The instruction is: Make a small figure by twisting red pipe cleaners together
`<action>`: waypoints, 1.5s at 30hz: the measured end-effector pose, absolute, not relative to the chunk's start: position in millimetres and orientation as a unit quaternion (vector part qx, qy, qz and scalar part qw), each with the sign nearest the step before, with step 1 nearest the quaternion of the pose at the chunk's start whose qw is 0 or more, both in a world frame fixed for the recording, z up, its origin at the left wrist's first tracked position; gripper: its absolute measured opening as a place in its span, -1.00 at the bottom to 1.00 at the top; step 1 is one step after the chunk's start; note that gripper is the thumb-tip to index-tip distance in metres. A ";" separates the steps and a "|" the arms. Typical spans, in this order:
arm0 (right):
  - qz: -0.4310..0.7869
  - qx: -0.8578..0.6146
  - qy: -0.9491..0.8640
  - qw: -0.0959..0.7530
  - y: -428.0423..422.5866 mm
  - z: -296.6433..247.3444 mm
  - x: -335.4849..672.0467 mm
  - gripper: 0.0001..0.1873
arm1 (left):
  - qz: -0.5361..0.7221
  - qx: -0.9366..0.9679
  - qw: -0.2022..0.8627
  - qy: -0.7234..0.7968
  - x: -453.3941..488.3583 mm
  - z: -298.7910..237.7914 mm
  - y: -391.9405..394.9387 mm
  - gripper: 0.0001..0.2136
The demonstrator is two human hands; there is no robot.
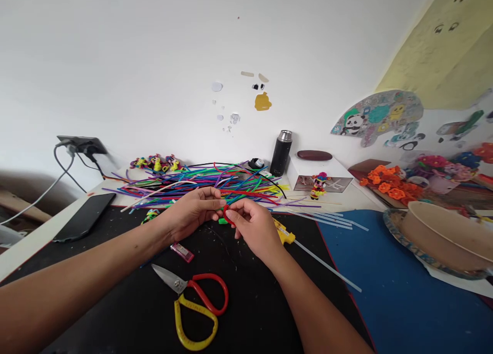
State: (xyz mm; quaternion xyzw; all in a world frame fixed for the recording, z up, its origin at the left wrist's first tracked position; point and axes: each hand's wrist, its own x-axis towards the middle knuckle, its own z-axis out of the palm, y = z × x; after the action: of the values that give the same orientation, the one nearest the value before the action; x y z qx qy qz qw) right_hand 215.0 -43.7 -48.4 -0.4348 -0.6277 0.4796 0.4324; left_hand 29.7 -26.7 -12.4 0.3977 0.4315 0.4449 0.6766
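Observation:
Both hands meet above the black mat point(254, 302), with a small curled piece of red pipe cleaner point(228, 217) between them. My right hand point(256, 228) pinches it between thumb and fingers. My left hand point(194, 210) is closed at the piece's left side, thumb against fingertips; its exact grip is partly hidden. Below lie scissors point(194, 302) with one red and one yellow handle, blades to the upper left. A small pink case point(182, 252) rests under my left hand. Behind my right hand is a yellow glue gun point(284, 233) with a clear glue stick.
A pile of coloured pipe cleaners point(185, 187) spans the back. Around it are small figures point(157, 163), a black bottle point(281, 153), a white box point(319, 175) and a standing figure point(319, 185). A phone point(84, 217) lies left; orange flowers point(389, 182) and a round basin point(447, 236) are right.

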 end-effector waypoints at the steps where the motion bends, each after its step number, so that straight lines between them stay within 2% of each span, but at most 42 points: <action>1: 0.475 -0.435 -0.630 0.433 -43.6 -48.9 215.1 -0.87 | 0.449 0.396 0.676 0.429 31.3 -12.7 -27.1 -0.71; 7: 0.447 -0.442 -0.644 0.436 -43.7 -50.8 216.6 -0.83 | 0.460 0.412 0.659 0.429 37.5 -13.7 -29.8 -0.66; 13: 0.355 -0.467 -0.696 0.414 -45.0 -50.8 217.4 -0.81 | 0.455 0.497 0.588 0.447 36.7 -16.1 -31.4 -0.61; 25: 0.388 -0.454 -0.681 0.423 -45.3 -50.0 217.3 -0.79 | 0.458 0.553 0.516 0.466 37.7 -14.7 -35.6 -0.60; 45: 0.432 -0.443 -0.666 0.417 -47.4 -47.8 215.5 -0.80 | 0.478 0.514 0.549 0.455 20.3 -12.7 -54.2 -0.66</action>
State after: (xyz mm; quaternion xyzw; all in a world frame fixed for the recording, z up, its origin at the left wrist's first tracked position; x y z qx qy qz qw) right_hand 215.5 -47.4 -47.8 -0.4426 -0.6655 0.4323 0.4175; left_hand 20.3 -54.2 -12.7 0.5137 0.4546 0.4780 0.5486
